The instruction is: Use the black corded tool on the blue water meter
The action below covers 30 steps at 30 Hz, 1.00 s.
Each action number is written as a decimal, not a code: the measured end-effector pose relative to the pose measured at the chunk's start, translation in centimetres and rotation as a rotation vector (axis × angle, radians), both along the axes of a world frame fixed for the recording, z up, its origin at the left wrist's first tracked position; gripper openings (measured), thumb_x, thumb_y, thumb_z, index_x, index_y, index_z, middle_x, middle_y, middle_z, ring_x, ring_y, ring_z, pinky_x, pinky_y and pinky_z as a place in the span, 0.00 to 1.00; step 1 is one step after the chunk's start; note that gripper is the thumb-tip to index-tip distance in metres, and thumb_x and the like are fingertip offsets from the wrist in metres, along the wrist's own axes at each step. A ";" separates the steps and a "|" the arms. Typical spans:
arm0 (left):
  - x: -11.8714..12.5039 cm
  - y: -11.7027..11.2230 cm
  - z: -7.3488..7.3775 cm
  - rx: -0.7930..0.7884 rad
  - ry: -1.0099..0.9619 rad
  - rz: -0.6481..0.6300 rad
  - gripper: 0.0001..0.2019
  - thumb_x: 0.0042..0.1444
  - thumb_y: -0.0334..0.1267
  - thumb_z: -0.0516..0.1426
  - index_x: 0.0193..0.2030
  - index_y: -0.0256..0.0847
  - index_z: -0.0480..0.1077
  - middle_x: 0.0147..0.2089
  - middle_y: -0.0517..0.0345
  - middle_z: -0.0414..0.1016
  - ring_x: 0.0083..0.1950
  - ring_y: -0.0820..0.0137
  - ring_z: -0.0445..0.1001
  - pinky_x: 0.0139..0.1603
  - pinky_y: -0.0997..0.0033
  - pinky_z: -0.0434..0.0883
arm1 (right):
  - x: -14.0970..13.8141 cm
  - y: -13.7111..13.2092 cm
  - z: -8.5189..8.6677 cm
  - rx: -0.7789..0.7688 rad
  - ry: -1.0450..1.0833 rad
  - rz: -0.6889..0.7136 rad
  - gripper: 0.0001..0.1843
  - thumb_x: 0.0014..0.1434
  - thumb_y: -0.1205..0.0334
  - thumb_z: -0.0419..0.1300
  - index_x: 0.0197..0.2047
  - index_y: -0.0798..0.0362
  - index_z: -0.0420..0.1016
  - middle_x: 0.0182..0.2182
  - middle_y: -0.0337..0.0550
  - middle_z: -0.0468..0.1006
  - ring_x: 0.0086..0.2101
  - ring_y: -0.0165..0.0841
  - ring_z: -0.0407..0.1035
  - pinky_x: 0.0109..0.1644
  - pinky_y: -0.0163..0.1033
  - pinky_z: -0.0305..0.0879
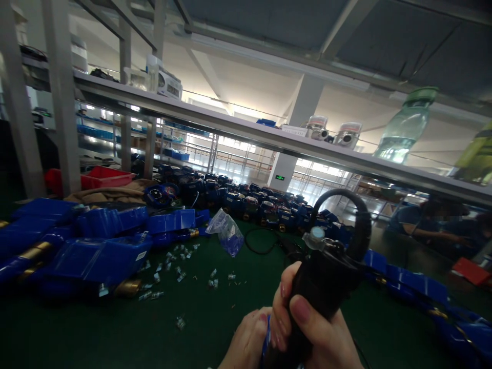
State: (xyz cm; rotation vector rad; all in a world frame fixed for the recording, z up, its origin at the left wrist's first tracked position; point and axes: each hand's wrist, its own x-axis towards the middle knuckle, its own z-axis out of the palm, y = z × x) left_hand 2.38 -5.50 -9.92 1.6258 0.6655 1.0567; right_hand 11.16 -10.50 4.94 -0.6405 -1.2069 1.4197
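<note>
Closest to the lens: the right hand [323, 333], fingers [303, 310] curled tight round the handle of a black power screwdriver [326, 277] held upright over the near edge of the green worktop [115, 328]. Its cable [355, 215] loops up and over the top. The left hand [248, 341] sits just beside and below, fingers folded over something blue [266, 338] that's mostly hidden, so I can't tell exactly what it is.

Looks to me like a fastening step on that blue part; the next move probably needs the tip lined up on it, and the tip is out of sight.

Further out: loose screws [169, 266] scattered mid-worktop, a clear plastic bag [227, 230], and blue meter housings [100, 251] crowding the left side and far edge.
</note>
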 end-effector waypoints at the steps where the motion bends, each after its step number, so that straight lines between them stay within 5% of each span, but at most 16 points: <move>1: 0.1 0.0 -0.1 0.002 -0.004 -0.005 0.30 0.65 0.55 0.36 0.36 0.37 0.71 0.42 0.50 0.73 0.47 0.61 0.69 0.57 0.60 0.65 | 0.0 0.0 0.0 0.002 -0.001 0.006 0.21 0.50 0.50 0.68 0.34 0.53 0.62 0.18 0.33 0.66 0.19 0.24 0.61 0.26 0.33 0.57; 5: 0.2 0.2 -0.2 -0.006 -0.012 -0.015 0.31 0.65 0.56 0.35 0.38 0.37 0.72 0.40 0.51 0.74 0.45 0.61 0.70 0.54 0.63 0.67 | -0.1 0.0 0.1 -0.008 -0.001 0.006 0.21 0.50 0.50 0.68 0.33 0.54 0.63 0.18 0.33 0.66 0.19 0.24 0.60 0.26 0.33 0.57; 10: -0.3 0.0 0.2 0.000 -0.028 0.060 0.30 0.63 0.59 0.39 0.56 0.38 0.64 0.49 0.48 0.72 0.52 0.58 0.68 0.58 0.61 0.65 | 0.1 -0.1 0.2 -0.002 0.027 -0.008 0.18 0.51 0.51 0.67 0.32 0.53 0.64 0.18 0.34 0.66 0.20 0.25 0.61 0.27 0.33 0.59; 15: -0.8 -0.4 0.4 0.018 -0.044 0.077 0.31 0.62 0.60 0.40 0.58 0.38 0.63 0.54 0.46 0.68 0.56 0.57 0.66 0.60 0.58 0.64 | 0.9 0.0 0.3 0.056 0.034 -0.041 0.13 0.56 0.52 0.63 0.37 0.51 0.66 0.19 0.35 0.67 0.21 0.25 0.63 0.27 0.32 0.61; 21: -1.2 -0.4 0.1 0.071 -0.083 0.073 0.25 0.64 0.56 0.42 0.60 0.44 0.60 0.60 0.51 0.63 0.61 0.62 0.62 0.63 0.63 0.60 | 2.5 -0.7 3.1 0.125 0.075 -0.153 0.17 0.55 0.50 0.62 0.45 0.47 0.69 0.20 0.37 0.66 0.20 0.28 0.63 0.26 0.35 0.63; 26: -1.2 -0.8 0.0 0.421 -0.200 0.115 0.20 0.64 0.53 0.43 0.51 0.47 0.67 0.55 0.55 0.67 0.57 0.64 0.65 0.60 0.68 0.60 | 4.4 -1.2 4.9 0.169 0.189 -0.186 0.16 0.54 0.51 0.63 0.43 0.49 0.70 0.20 0.39 0.67 0.21 0.30 0.63 0.25 0.37 0.66; 30: -1.0 -0.7 -0.1 0.630 -0.049 0.083 0.15 0.64 0.51 0.47 0.48 0.47 0.68 0.53 0.54 0.70 0.56 0.63 0.67 0.65 0.63 0.55 | 5.0 -1.4 4.7 0.221 0.283 -0.094 0.14 0.60 0.51 0.58 0.46 0.49 0.68 0.23 0.41 0.68 0.24 0.31 0.64 0.29 0.40 0.68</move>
